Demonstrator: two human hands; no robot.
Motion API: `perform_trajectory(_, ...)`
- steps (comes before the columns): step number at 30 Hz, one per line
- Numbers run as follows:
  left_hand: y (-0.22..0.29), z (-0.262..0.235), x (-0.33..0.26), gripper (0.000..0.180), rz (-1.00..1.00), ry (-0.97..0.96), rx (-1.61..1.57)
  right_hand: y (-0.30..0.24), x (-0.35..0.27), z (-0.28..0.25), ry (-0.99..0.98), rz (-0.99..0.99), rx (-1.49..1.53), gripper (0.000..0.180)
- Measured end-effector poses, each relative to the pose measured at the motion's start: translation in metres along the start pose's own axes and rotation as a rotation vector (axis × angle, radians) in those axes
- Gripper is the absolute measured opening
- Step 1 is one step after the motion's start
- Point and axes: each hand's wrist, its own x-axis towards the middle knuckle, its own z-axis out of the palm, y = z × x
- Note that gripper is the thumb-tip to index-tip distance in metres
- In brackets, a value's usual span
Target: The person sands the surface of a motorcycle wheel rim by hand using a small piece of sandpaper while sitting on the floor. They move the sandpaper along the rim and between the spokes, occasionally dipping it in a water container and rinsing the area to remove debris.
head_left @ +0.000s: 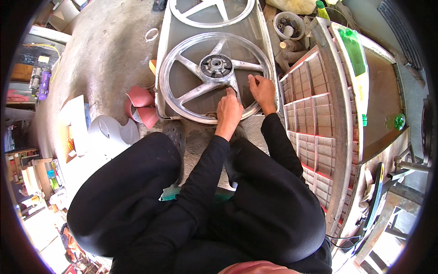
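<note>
Right, from my end the silver five-spoke metal wheel lies flat, hub up, in a long pale-edged rectangular tray w/ grey inside, straight ahead of both hands. I'd guess it's fairly heavy, stiff & not easily broken, though smooth metal could slip, esp. if wet (can't confirm). For a proper hold I'd take opp. sides of the rim, or a spoke close to the hub; one-sided grip prob. tips it. L hand: fingers bunched narrow at the spoke nearest the person, just below the hub; can't tell if they're pinching anything. R hand: fingers loosely curled over the gap beside that spoke, wrist near the rim; contact & contents unclear from this angle.
</note>
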Motion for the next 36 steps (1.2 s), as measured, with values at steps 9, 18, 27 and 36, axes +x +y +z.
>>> perform_trajectory(9,0.017,-0.006,-0.014,0.049,0.003,-0.103,0.015,0.011,-0.002,-0.007,0.002,0.043,-0.009,0.046)
perform_trajectory(18,0.017,0.004,-0.028,0.033,0.105,0.069,0.044,0.020,-0.002,-0.007,0.008,0.073,0.020,0.046)
perform_trajectory(27,0.007,-0.003,-0.001,0.039,0.027,-0.001,-0.032,0.007,-0.002,-0.004,0.000,0.058,-0.018,0.045)
perform_trajectory(36,0.011,-0.012,0.016,0.031,-0.019,-0.051,0.000,0.007,-0.001,-0.006,-0.036,0.078,-0.041,0.044)
